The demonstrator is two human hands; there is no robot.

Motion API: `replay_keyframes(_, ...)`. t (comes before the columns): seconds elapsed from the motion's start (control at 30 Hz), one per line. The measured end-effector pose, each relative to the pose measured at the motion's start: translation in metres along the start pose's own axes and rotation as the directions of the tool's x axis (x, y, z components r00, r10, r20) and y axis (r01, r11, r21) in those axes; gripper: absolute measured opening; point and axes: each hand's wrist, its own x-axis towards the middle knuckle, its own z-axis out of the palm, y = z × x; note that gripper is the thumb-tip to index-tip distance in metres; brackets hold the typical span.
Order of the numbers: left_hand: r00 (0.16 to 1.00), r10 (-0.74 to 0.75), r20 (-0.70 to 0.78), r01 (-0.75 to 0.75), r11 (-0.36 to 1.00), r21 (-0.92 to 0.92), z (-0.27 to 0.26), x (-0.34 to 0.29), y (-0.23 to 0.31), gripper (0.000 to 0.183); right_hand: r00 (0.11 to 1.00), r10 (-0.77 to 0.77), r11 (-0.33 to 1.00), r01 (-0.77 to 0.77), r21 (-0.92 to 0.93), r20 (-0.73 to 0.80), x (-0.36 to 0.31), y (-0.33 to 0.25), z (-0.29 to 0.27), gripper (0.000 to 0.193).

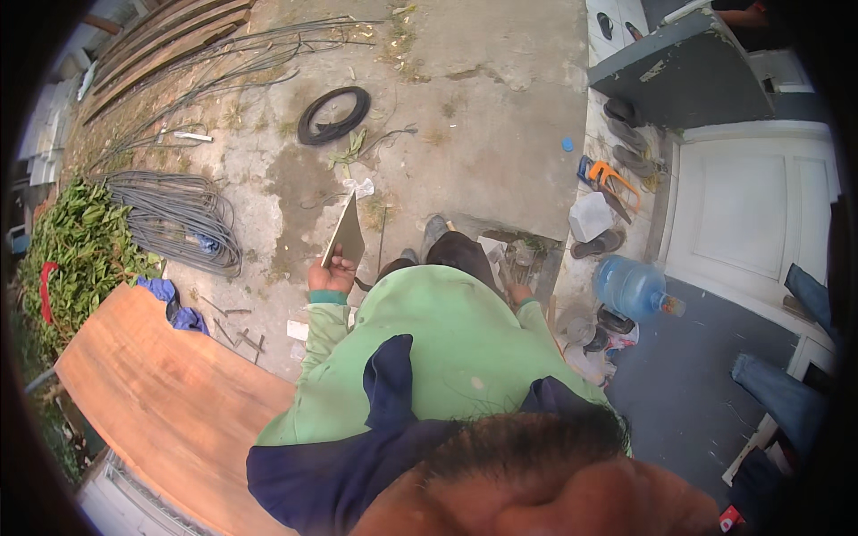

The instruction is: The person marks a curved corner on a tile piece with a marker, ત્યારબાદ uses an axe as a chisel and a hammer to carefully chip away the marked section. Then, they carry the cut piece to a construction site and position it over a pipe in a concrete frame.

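Note:
My left hand (332, 274) is closed around the lower end of a thin, flat grey-beige panel (347, 234). The panel is held tilted, well above the concrete floor, with one pale edge towards the left. Low at my right side, my right hand (517, 292) shows only in part past the green sleeve. Its fingers are too small and too covered to make out, and so is anything in them. Just beyond it lies a shallow broken pit (527, 255) with rubble in the concrete.
Left of me stand a wooden sheet (179, 384), a bundle of grey rods (179, 219) and leafy cuttings (80, 246). A black coil (333, 116) lies ahead. On the right are an orange-framed saw (615, 186), shoes (597, 244), a blue water jug (630, 288) and a white door (751, 201).

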Motion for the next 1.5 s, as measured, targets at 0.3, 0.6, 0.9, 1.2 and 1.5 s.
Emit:
replay_keyframes(0.3, 1.0, 0.018, -0.019, -0.018, 1.0, -0.022, 0.059, 0.0, -0.028, 0.029, 0.932, 0.007, 0.432, 0.324, -0.841, 0.363, 0.088, 0.01, -0.052, 0.045)
replay_keyframes(0.6, 0.978, 0.046, 0.205, -0.011, 0.986, -0.168, 0.048, 0.006, -0.029, 0.028, 0.812, -0.331, -0.108, 0.475, -0.874, 0.482, 0.13, -0.056, -0.065, 0.043)
replay_keyframes(0.9, 0.988, 0.075, 0.132, -0.069, 0.996, -0.055, 0.063, -0.017, -0.049, 0.019, 0.877, -0.357, 0.25, 0.423, -0.871, 0.323, 0.092, -0.138, -0.033, 0.045)
replay_keyframes(1.2, 0.992, 0.0, 0.13, 0.005, 0.999, -0.04, 0.039, -0.01, -0.047, 0.022, 0.98, -0.128, 0.618, 0.2, -0.761, 0.153, 0.064, -0.142, -0.025, 0.036)
replay_keyframes(1.5, 0.991, -0.041, 0.126, 0.045, 0.999, -0.029, 0.026, -0.008, -0.042, 0.022, 0.865, -0.16, -0.166, 0.452, -0.876, 0.476, 0.121, -0.06, -0.031, 0.057)
